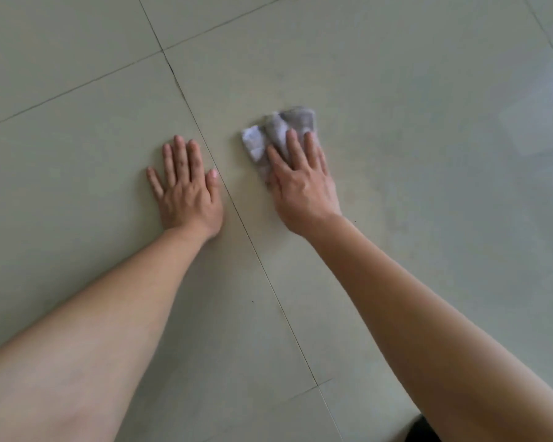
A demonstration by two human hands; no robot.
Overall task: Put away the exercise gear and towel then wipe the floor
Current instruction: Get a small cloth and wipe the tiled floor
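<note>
A crumpled grey and white cloth [270, 132] lies on the pale tiled floor [396, 90]. My right hand [302, 180] presses flat on its near part with straight fingers, and the cloth's far edge looks blurred. My left hand [186, 186] rests palm down on the bare floor a little to the left, fingers spread and straight, holding nothing. A tile joint runs between the two hands.
Large pale tiles with dark joints fill the view. A glossy reflection shows on the floor at the right [537, 122]. A dark patch [423, 430] shows at the bottom edge near my right arm.
</note>
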